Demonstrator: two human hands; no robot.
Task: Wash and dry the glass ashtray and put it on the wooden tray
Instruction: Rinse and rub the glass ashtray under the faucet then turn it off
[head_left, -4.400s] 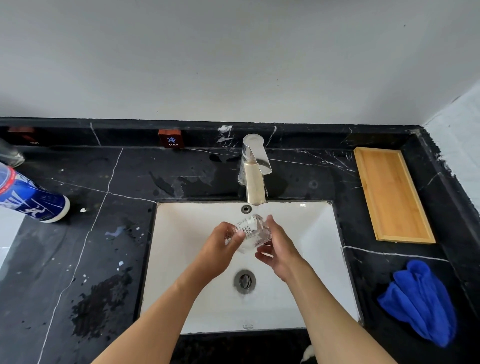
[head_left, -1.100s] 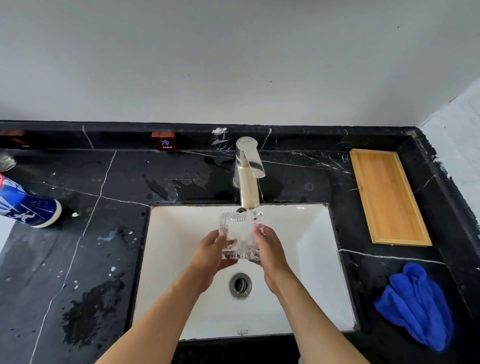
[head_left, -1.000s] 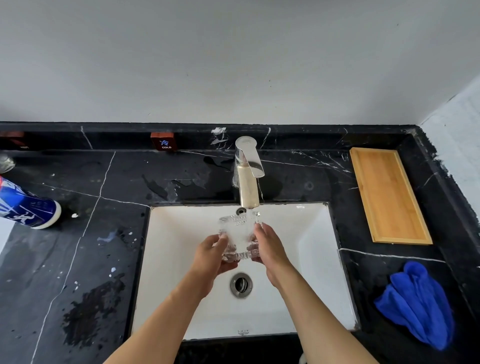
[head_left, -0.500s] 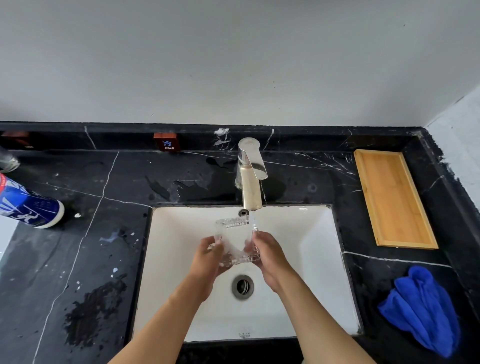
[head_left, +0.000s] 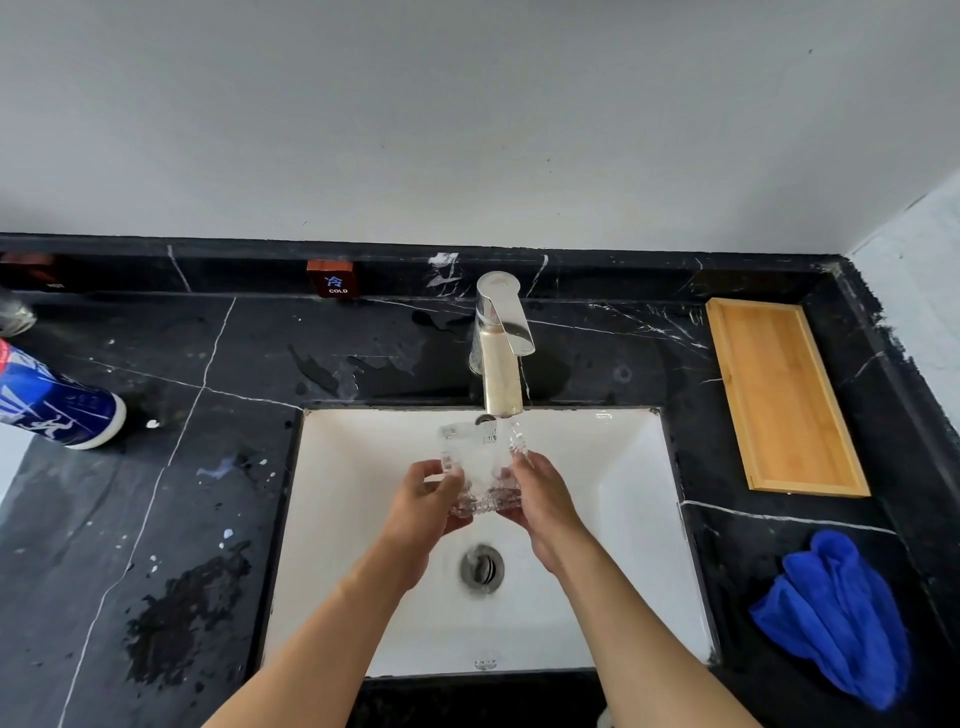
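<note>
The clear, ridged glass ashtray (head_left: 480, 467) is held tilted under the faucet (head_left: 500, 348), with water running onto it over the white sink (head_left: 613, 519). My left hand (head_left: 423, 506) grips its left side and my right hand (head_left: 540, 499) grips its right side. The wooden tray (head_left: 779, 395) lies on the black counter at the right, with nothing on it. A crumpled blue cloth (head_left: 836, 618) lies on the counter in front of the tray.
A blue and white bottle (head_left: 57, 405) lies on its side at the left of the wet black marble counter (head_left: 208, 493). The sink drain (head_left: 482, 567) sits below my hands. A small COLD label (head_left: 332, 280) is on the backsplash.
Both hands have stayed under the faucet, turning and tilting the ashtray slightly in the water stream. Earlier it was held lower and turned more edge-on.
</note>
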